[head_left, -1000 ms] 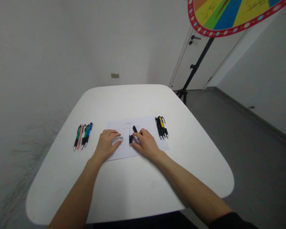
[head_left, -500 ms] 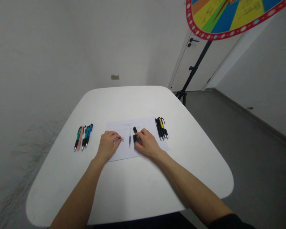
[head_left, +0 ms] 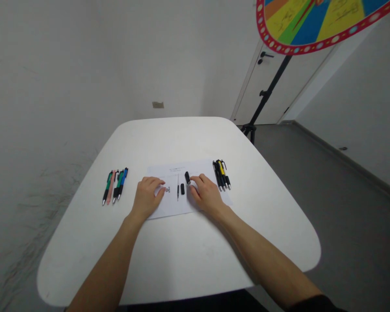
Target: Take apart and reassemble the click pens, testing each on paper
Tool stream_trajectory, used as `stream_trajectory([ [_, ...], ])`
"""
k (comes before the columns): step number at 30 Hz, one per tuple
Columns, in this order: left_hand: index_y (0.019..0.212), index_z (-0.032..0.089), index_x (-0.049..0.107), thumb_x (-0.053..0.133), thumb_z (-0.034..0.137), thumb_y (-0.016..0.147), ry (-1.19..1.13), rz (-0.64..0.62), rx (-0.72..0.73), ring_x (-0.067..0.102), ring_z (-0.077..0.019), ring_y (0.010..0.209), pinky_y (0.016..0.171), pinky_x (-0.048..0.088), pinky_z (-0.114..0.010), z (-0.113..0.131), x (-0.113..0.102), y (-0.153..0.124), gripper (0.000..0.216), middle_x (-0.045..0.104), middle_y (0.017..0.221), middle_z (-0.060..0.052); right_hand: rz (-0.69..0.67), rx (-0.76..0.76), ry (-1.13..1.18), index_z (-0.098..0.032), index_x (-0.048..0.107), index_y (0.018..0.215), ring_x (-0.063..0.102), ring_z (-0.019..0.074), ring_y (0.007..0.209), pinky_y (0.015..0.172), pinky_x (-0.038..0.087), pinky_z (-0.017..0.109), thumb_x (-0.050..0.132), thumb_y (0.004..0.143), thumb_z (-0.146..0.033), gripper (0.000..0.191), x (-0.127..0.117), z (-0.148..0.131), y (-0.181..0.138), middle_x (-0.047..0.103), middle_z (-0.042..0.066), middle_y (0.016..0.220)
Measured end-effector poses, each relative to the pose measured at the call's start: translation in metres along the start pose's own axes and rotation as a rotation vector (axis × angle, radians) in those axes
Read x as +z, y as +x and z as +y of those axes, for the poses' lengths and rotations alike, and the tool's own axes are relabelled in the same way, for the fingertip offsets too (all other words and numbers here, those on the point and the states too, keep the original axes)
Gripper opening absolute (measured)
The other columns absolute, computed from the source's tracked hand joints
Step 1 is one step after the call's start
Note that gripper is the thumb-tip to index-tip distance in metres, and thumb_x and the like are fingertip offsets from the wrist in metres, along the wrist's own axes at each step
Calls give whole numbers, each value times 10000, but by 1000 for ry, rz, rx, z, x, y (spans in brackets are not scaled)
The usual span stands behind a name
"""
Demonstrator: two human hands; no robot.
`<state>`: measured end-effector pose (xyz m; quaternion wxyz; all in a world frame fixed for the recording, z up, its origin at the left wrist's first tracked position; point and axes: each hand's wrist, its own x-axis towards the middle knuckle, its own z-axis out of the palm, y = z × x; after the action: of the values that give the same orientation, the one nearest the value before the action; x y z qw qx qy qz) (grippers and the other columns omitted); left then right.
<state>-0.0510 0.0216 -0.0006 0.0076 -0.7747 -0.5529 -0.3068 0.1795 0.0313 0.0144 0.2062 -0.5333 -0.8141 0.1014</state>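
My left hand [head_left: 147,196] rests on the sheet of paper [head_left: 164,212], thumb and index finger apart. Just past its fingertips lie small metallic pieces [head_left: 168,190], too small to name for certain. A slim pen refill [head_left: 178,190] lies lengthwise on the paper between my hands. To its right is a short black tube-shaped pen part [head_left: 182,189]. The black upper pen barrel [head_left: 187,177] lies beside the fingertips of my right hand [head_left: 206,193], whose thumb and index finger are parted. Whether those fingertips touch the barrel I cannot tell.
On the white table [head_left: 182,251], several coloured pens [head_left: 115,186] lie in a row at the left. Several black and yellow pens [head_left: 221,175] lie to the right of the paper. A colourful wheel [head_left: 312,30] on a black stand [head_left: 269,93] stands behind the table.
My right hand has let the black pen parts loose and drawn slightly right, uncovering the short black tube. The left fingers have drawn back a little from the small metallic pieces.
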Motion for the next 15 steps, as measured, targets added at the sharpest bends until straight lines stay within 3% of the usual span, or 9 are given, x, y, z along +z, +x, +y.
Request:
stream_trajectory([
  [6, 947, 192, 646, 488, 155, 847, 38, 128, 10, 561, -249, 969, 853, 440, -426, 6, -6, 1, 191, 679, 973, -75, -120, 35, -132, -174, 550, 1222, 620, 215, 966, 790, 435, 302, 383, 942, -175, 326, -9, 4, 3, 665, 108, 1069],
  [15, 1054, 199, 638, 492, 155, 866, 131, 23, 164, 535, -264, 1051, 896, 429, -446, 20, -1, -1, 242, 654, 1074, -94, -172, 55, -176, -189, 530, 1238, 653, 219, 955, 750, 430, 295, 378, 945, -176, 330, -8, 4, 4, 693, 98, 1078],
])
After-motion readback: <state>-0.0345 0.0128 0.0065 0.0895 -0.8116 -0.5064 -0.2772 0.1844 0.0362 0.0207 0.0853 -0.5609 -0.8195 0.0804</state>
